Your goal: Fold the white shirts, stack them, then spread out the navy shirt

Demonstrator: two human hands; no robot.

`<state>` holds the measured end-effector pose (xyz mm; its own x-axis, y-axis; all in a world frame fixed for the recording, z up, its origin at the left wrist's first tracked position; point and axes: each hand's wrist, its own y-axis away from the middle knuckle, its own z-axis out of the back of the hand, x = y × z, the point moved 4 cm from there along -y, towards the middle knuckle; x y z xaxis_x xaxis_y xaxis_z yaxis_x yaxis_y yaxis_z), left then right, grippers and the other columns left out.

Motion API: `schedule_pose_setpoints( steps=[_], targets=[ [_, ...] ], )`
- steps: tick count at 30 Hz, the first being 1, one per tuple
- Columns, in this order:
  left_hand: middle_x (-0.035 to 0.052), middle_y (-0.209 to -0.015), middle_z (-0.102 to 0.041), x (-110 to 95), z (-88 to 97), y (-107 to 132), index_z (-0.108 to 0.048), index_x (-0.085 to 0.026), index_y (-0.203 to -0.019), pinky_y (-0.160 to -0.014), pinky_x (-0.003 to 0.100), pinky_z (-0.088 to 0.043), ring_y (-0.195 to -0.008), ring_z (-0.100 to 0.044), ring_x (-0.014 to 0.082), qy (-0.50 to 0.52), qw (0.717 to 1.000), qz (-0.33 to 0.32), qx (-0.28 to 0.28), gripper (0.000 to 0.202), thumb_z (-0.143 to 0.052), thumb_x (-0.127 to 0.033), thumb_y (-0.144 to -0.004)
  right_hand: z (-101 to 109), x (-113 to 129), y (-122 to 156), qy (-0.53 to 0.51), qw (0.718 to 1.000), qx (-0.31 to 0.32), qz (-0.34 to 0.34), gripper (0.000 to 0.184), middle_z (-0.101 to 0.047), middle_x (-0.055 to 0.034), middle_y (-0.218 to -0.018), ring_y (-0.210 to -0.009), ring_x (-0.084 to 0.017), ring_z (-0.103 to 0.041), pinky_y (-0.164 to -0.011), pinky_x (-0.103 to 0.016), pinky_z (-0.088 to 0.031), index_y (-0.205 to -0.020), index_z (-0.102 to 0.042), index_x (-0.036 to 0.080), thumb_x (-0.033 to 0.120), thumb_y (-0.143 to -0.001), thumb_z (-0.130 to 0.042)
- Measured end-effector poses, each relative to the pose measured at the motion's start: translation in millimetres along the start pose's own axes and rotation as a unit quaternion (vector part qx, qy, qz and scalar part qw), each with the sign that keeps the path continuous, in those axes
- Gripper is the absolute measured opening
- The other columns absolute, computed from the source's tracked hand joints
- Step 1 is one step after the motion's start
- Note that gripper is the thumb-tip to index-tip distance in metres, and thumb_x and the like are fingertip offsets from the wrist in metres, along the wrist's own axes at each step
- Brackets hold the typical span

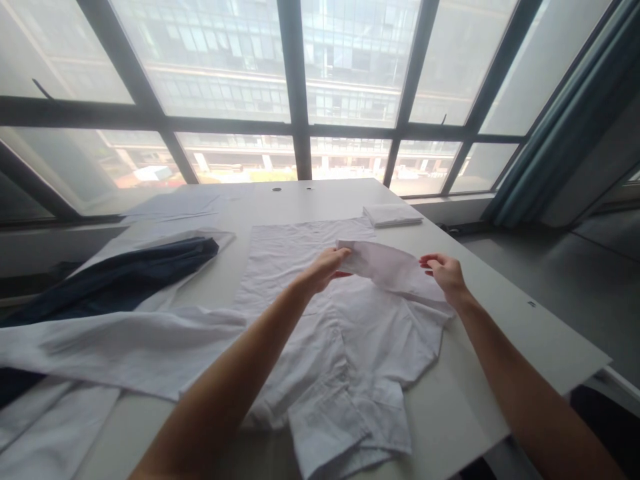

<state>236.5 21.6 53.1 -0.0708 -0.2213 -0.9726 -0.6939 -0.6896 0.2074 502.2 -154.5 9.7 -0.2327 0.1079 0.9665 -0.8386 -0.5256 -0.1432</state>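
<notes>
A wrinkled white shirt (320, 333) lies spread on the white table, one long sleeve (125, 340) stretched out to the left. My left hand (325, 267) is closed on the end of a raised flap of the shirt's cloth (385, 263), thumb on top. At the flap's right end is my right hand (445, 273), its fingers bent together at the cloth's edge; the grip itself is partly hidden. Between the two hands the flap is held up above the shirt body. Nearest me, a folded white part of the shirt (330, 420) hangs toward the table's front edge.
A folded white cloth (393, 215) lies at the back right of the table (480, 373). Dark navy fabric (130, 277) rests on white cloth at the left, with flat white sheets (173, 203) behind. Windows (350, 60) stand beyond, and a blue-grey curtain (560, 120) hangs right.
</notes>
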Motion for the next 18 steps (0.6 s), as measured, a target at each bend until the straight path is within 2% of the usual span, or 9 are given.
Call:
schedule_pose_setpoints(
  steps=[3,5,8,11,14,16,18],
  targets=[
    [0.0094,-0.086,-0.074,-16,29.8,-6,-0.070,-0.013,-0.089,-0.075,0.034,-0.058,-0.084,-0.070,0.0231,-0.047,0.997,-0.018,-0.060,0.020,-0.073,-0.029,-0.077,4,-11,-8,0.033,0.999,0.022,-0.009,0.020,-0.075,-0.0095,-0.083,-0.075,-0.019,-0.069,-0.061,-0.027,-0.053,-0.077,-0.073,0.017,0.024,-0.068,-0.056],
    [0.0087,-0.082,-0.073,-21,47.4,-10,-0.069,-0.012,-0.087,-0.072,0.033,-0.058,-0.079,-0.069,0.0220,-0.048,0.994,-0.023,-0.097,0.019,-0.076,-0.026,-0.075,6,-16,-12,0.062,0.998,0.014,0.000,0.023,-0.075,-0.0099,-0.083,-0.074,-0.019,-0.069,-0.060,-0.027,-0.053,-0.078,-0.073,0.016,0.024,-0.067,-0.055],
    [0.0076,-0.080,-0.073,-22,67.9,-16,-0.068,-0.012,-0.088,-0.068,0.029,-0.058,-0.072,-0.068,0.0188,-0.005,0.993,-0.022,-0.112,0.020,-0.079,-0.021,-0.073,7,-22,-16,0.097,0.995,-0.001,0.019,0.027,-0.076,-0.0106,-0.084,-0.074,-0.020,-0.068,-0.061,-0.028,-0.053,-0.080,-0.074,0.015,0.025,-0.067,-0.052],
    [0.0082,-0.081,-0.073,-16,86.8,-20,-0.069,-0.012,-0.088,-0.065,0.027,-0.057,-0.069,-0.067,0.0173,0.012,0.996,-0.016,-0.092,0.024,-0.084,-0.019,-0.070,3,-28,-17,0.105,0.994,0.013,0.016,0.029,-0.076,-0.0116,-0.087,-0.076,-0.020,-0.068,-0.061,-0.027,-0.053,-0.083,-0.074,0.015,0.024,-0.067,-0.052],
    [0.0101,-0.085,-0.074,-4,107.6,-21,-0.071,-0.012,-0.088,-0.063,0.026,-0.056,-0.072,-0.069,0.0191,-0.023,0.998,0.012,-0.065,0.031,-0.090,-0.016,-0.064,-2,-32,-15,0.094,0.995,0.041,-0.003,0.029,-0.076,-0.0119,-0.090,-0.075,-0.018,-0.068,-0.062,-0.026,-0.053,-0.086,-0.074,0.015,0.023,-0.068,-0.052],
    [0.0090,-0.084,-0.074,6,122.9,-22,-0.071,-0.012,-0.089,-0.063,0.026,-0.056,-0.075,-0.070,0.0210,-0.065,0.993,0.034,-0.098,0.039,-0.093,-0.012,-0.057,-4,-34,-13,0.091,0.995,0.050,-0.005,0.028,-0.076,-0.0120,-0.093,-0.072,-0.017,-0.067,-0.062,-0.026,-0.053,-0.088,-0.073,0.015,0.022,-0.069,-0.053],
    [0.0070,-0.081,-0.074,13,135.2,-21,-0.071,-0.013,-0.092,-0.065,0.026,-0.055,-0.081,-0.071,0.0236,-0.098,0.981,0.041,-0.162,0.047,-0.094,-0.007,-0.052,-4,-36,-13,0.096,0.994,0.052,0.000,0.028,-0.076,-0.0122,-0.094,-0.070,-0.016,-0.066,-0.061,-0.025,-0.053,-0.089,-0.073,0.014,0.021,-0.070,-0.053]
  ],
)
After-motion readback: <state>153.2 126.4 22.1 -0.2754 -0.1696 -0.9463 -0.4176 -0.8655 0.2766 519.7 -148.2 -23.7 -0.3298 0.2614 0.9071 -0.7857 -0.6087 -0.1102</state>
